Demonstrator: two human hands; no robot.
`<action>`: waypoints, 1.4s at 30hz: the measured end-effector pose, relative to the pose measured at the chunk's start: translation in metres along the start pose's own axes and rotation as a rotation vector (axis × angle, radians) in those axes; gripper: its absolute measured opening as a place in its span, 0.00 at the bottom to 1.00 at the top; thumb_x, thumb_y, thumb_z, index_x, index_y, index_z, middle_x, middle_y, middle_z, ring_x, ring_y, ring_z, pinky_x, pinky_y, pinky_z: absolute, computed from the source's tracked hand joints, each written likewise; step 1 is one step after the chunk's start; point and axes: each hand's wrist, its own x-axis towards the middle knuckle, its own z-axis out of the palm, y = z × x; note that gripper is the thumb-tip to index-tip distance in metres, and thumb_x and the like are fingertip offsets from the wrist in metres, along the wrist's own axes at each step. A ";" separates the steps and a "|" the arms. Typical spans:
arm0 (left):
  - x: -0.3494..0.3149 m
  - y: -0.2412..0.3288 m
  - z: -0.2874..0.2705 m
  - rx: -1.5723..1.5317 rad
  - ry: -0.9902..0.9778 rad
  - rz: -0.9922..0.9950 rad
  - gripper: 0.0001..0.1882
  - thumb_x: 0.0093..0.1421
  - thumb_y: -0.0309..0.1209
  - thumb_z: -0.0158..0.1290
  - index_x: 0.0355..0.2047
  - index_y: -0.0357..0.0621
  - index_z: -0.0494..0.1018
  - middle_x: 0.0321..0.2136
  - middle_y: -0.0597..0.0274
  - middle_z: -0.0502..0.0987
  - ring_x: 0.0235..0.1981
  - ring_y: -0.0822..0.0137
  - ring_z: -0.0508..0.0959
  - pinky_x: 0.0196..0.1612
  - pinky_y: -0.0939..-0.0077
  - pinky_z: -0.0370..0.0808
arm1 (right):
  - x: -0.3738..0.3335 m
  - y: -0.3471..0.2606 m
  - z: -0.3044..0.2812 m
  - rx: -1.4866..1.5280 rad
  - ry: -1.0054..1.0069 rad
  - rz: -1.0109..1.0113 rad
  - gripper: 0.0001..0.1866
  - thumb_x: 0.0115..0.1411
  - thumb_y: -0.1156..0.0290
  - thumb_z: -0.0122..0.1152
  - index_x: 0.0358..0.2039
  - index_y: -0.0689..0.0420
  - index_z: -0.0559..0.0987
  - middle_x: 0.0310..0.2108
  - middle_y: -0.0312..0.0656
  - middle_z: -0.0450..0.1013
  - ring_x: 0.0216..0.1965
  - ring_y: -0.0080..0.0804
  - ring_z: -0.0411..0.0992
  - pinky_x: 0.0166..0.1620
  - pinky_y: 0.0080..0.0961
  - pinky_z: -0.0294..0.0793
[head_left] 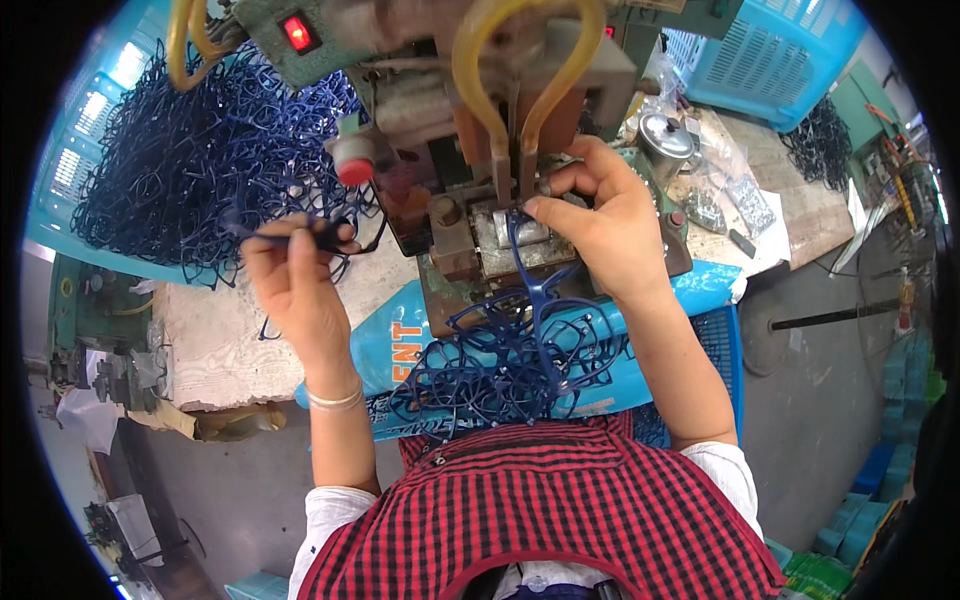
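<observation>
Right hand: yours (612, 222), at the machine, thumb and index tips close together at the upper end of the seated blue frame (541, 294); can't tell if they truly pinch it or just steady it.
Seated blue frame: starts just left of your right thumb tip, its end on the metal block (520, 238), the rest running from the grip toward your body.
Long axis: roughly in line with your torso, drifting a little rightward as it gets nearer you (thin part by the thumb, wider part away from it).
Nearer hand: your right, clearly; your left is well apart, off on the other side of the red button (354, 170).
Left hand: yours (294, 280), thumb and fingers closed around a dark blue frame (328, 236) (blurry, so its axis is a guess: roughly crosswise).
Yellow tubes: the looped pair (590, 45) comes down just left of your right fingertips, close above the block.
Loose frame pile: tangled blue frames (470, 372) on your lap side of the right grip, meeting the seated one's lower part.
Big heap: more blue frames (170, 165) beyond your left grip, outward, inside the blue basket (62, 215).
</observation>
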 end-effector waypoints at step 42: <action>-0.034 -0.006 0.074 0.549 -0.827 0.866 0.10 0.50 0.26 0.64 0.32 0.46 0.76 0.41 0.62 0.83 0.35 0.63 0.83 0.33 0.74 0.81 | -0.018 0.097 -0.070 -1.072 0.252 -0.356 0.05 0.50 0.73 0.68 0.29 0.55 0.83 0.53 0.56 0.73 0.61 0.55 0.67 0.61 0.44 0.66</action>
